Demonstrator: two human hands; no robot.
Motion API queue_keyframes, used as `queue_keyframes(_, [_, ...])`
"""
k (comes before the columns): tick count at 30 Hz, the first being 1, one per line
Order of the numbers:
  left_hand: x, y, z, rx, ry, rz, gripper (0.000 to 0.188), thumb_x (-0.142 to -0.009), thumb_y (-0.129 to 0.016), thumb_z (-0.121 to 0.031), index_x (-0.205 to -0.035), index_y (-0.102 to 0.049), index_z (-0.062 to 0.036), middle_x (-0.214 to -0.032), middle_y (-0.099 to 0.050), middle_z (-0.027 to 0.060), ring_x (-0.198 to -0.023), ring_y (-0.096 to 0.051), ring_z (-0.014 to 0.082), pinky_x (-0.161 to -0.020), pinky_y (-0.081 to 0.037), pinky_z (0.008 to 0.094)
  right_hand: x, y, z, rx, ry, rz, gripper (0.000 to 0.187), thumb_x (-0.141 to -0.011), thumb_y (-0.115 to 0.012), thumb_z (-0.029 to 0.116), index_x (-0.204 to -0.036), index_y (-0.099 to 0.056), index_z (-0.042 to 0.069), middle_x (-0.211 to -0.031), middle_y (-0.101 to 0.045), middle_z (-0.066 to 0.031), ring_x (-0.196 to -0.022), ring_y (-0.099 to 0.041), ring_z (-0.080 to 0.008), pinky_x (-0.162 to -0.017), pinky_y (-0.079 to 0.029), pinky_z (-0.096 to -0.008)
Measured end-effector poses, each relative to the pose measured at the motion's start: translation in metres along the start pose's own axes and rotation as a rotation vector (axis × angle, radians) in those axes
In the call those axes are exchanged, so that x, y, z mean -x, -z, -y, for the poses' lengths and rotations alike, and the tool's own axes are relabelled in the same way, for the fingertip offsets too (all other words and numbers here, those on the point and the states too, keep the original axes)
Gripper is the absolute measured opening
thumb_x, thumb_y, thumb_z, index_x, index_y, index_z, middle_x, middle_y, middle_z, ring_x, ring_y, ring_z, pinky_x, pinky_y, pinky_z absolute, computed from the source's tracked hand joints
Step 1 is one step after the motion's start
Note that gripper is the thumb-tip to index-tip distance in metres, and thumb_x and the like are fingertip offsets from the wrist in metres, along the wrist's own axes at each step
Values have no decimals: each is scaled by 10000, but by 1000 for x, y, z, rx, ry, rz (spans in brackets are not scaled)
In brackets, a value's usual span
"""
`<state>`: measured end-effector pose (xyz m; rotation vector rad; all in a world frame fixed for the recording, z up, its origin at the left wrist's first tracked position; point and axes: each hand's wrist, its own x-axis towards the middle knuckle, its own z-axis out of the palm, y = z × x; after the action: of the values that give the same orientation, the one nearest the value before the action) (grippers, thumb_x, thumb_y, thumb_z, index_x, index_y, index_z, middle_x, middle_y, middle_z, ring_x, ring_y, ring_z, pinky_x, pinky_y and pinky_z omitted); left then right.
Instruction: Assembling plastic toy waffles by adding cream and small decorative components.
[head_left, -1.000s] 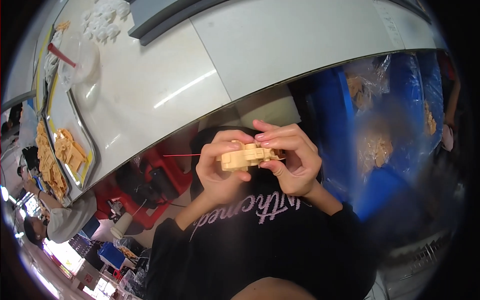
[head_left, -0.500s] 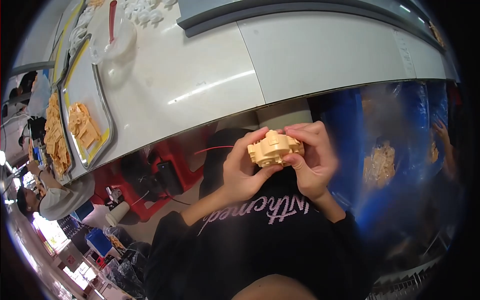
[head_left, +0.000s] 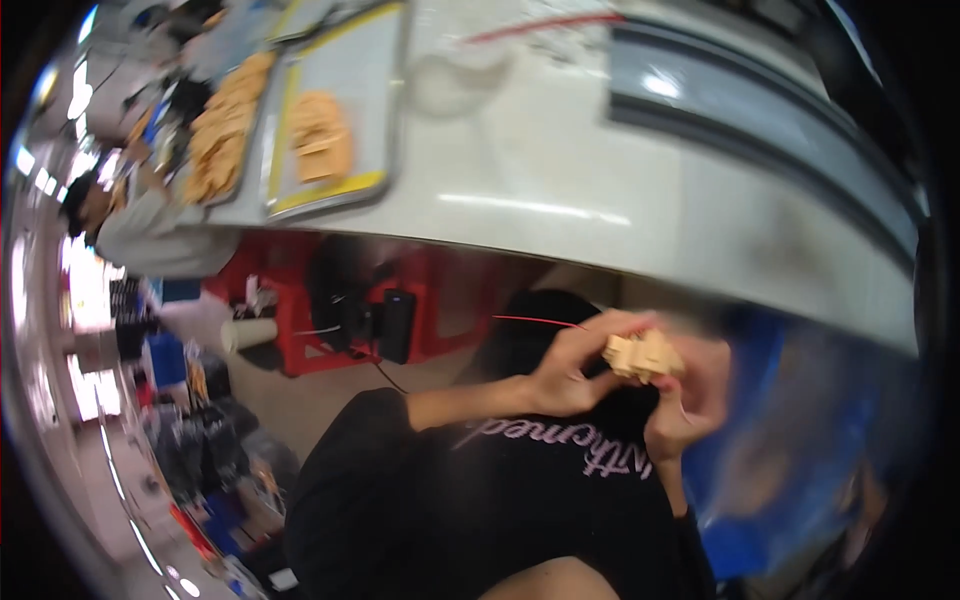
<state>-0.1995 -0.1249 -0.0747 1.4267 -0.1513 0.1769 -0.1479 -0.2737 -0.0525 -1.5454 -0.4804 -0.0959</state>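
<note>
Over my lap, just off the table edge, both hands hold a pale orange plastic part (head_left: 643, 356), blocky with small projections. My left hand (head_left: 568, 376) is closed on its left side, thumb below and fingers above. My right hand (head_left: 692, 405) grips the right side, its thumb pressed against the lower front. Motion blur smears the right fingers and the part's details. A thin red strand (head_left: 535, 320) sticks out leftward from behind my left hand; its other end is hidden.
On the white table (head_left: 520, 170) lies a yellow-edged tray (head_left: 368, 95) with similar plastic parts (head_left: 322, 140). A pile of parts (head_left: 228, 130) is farther left, near another person (head_left: 165, 238). Red stools (head_left: 445, 305) stand under the table; blue sheeting (head_left: 745, 450) is at right.
The view has swung left, so the table, tray and my hands appear farther right, with more blur. Both hands keep hold of the plastic part, which appears turned.
</note>
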Motion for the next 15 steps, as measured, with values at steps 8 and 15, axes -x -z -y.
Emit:
queue_keyframes(8, [7, 12, -28, 342, 74, -203, 771, -833, -639, 78, -1469, -216, -29, -1345, -452, 109, -1256, -445, 194, -1041, -387, 332, -10, -30, -2, -174, -136, 99, 379, -936, -570, 189, -1213, -503, -61, -1172, -481, -136, -1077, -541, -240, -952, -424, -339])
queue_keyframes(15, [-1, 22, -47, 137, 96, -214, 789, -874, -613, 19, -1497, -145, -100, -1355, -429, 99, -1256, -438, 181, -1043, -387, 340, -15, -23, -22, -119, -125, 223, 387, -957, -562, 233, -1198, -545, -70, -1140, -614, -138, -1006, -594, -194, -885, -455, -303])
